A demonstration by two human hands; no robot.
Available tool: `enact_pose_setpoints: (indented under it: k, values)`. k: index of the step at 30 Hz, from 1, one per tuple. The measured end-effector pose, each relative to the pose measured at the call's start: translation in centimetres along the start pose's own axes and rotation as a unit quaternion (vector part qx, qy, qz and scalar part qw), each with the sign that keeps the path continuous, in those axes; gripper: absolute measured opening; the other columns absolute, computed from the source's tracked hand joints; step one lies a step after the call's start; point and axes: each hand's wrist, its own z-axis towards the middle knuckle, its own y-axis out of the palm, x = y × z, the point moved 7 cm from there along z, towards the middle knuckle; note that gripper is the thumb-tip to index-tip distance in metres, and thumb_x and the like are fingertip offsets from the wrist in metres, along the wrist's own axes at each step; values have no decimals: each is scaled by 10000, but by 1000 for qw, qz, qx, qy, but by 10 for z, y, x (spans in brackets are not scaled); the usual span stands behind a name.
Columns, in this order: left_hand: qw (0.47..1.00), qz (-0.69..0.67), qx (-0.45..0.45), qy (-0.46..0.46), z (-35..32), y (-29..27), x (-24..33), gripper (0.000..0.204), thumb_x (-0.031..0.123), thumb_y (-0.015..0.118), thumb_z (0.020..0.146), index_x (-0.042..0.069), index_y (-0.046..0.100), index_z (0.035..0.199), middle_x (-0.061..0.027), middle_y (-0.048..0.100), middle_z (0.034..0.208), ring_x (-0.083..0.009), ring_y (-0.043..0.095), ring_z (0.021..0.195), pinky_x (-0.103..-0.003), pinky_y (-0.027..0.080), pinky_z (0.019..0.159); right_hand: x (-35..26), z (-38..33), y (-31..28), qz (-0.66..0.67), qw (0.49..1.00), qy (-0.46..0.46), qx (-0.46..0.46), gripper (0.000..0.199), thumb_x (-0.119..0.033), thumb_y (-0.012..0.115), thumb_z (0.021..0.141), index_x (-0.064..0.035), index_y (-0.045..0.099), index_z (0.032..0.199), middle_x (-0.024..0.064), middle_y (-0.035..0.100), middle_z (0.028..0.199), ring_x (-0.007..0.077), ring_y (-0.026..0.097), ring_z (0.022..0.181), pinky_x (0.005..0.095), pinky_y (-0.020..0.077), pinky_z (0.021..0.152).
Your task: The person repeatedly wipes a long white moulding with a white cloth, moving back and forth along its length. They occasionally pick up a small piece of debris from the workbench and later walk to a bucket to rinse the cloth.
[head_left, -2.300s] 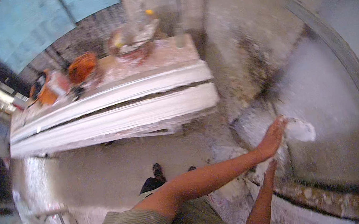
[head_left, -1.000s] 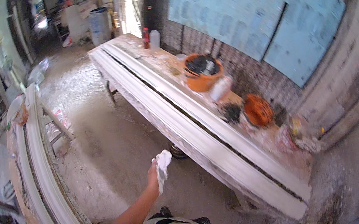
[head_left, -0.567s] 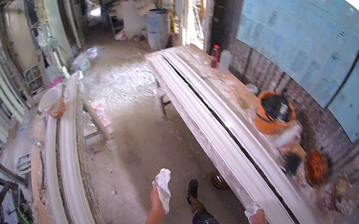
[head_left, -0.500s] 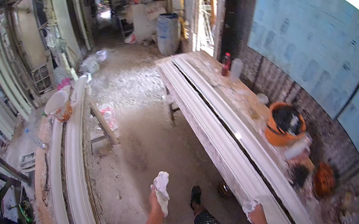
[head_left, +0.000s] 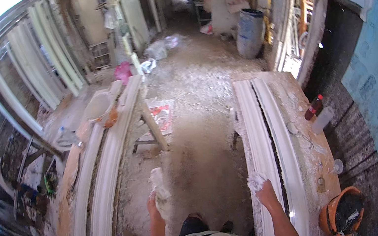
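Note:
My left hand (head_left: 153,206) is closed on a white plaster-like clump (head_left: 159,185), held up over the floor between two benches. My right hand (head_left: 265,192) is closed around a smaller white wad (head_left: 256,181), at the inner edge of a long white moulding (head_left: 259,141) on the right bench. Whether that wad presses on the moulding cannot be made out. A second white moulding (head_left: 280,138) runs alongside, split from the first by a dark gap. Along the left bench lie two more long white mouldings, an outer one (head_left: 85,185) and an inner one (head_left: 110,186).
An orange bucket (head_left: 333,216) with dark insides sits at the right bench's near end. A red bottle (head_left: 314,107) and a whitish bottle (head_left: 323,119) stand at its outer edge. On the left bench rests a white bucket (head_left: 98,106). A blue drum (head_left: 251,32) stands further back.
The view has swung left and I have moved along the aisle. My right hand has gone forward relative to my body, with its wad. My left hand still holds the clump.

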Motion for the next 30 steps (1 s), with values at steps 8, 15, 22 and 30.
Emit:
enact_pose_setpoints:
  k: [8, 15, 22, 30]
  values:
    - [999, -34, 30, -16, 158, 19, -16, 342, 277, 605, 868, 47, 593, 1121, -71, 643, 933, -209, 631, 811, -335, 497, 718, 14, 154, 14, -123, 991, -36, 36, 144, -131, 672, 821, -47, 680, 938, 149, 605, 1143, 312, 546, 1102, 379, 429, 969]
    - [991, 40, 125, -20, 334, 101, 77, 483, 292, 628, 839, 29, 543, 1236, -100, 617, 1090, -234, 600, 968, -357, 465, 840, 94, 247, -19, -132, 962, 196, 134, 455, 131, 434, 709, 35, 539, 1140, 117, 608, 1030, 213, 583, 986, 306, 463, 877]
    - [881, 361, 258, 163, 590, 99, 234, 501, 236, 630, 847, 12, 504, 1276, -176, 560, 1204, -269, 549, 1041, -397, 435, 887, 70, 324, -39, -201, 945, 184, 182, 474, 150, 439, 674, 19, 587, 1105, 79, 605, 991, 182, 568, 924, 276, 454, 822]
    - [773, 522, 321, 165, 782, 21, 298, 525, 241, 684, 794, 0, 529, 1234, -186, 580, 1166, -308, 565, 1013, -425, 441, 896, 38, 337, -42, -204, 930, 248, 181, 382, 34, 599, 729, 20, 570, 1110, 184, 587, 1020, 347, 576, 940, 407, 459, 841]
